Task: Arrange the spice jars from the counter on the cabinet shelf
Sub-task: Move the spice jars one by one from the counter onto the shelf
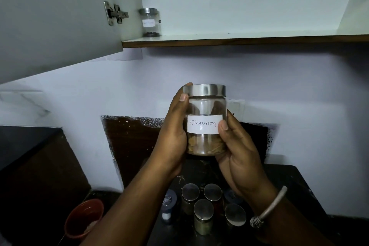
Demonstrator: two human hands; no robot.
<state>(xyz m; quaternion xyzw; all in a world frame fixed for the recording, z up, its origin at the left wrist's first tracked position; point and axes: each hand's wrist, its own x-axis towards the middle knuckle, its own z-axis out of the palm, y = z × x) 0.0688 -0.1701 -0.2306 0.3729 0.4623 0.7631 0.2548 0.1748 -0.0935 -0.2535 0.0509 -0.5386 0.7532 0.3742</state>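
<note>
Dim, uneven light: the white cabinet [239, 6] interior is brightest, while the counter [289, 195] below sinks into near-black shadow. Soft glare glints off steel jar lids [203, 208]. Wide-angle distortion bends the edges; the far shelf jar [150, 22] looks soft.

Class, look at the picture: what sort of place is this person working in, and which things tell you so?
Most likely a home kitchen: a wall cabinet shelf, a labelled cinnamon jar held in both hands, and more spice jars on a dark counter.

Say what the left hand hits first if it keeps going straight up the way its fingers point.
Probably the brown front edge of the cabinet shelf, carrying the steel-lidded glass cinnamon jar with the left hand. Depth is unclear; it might pass in front.
</note>
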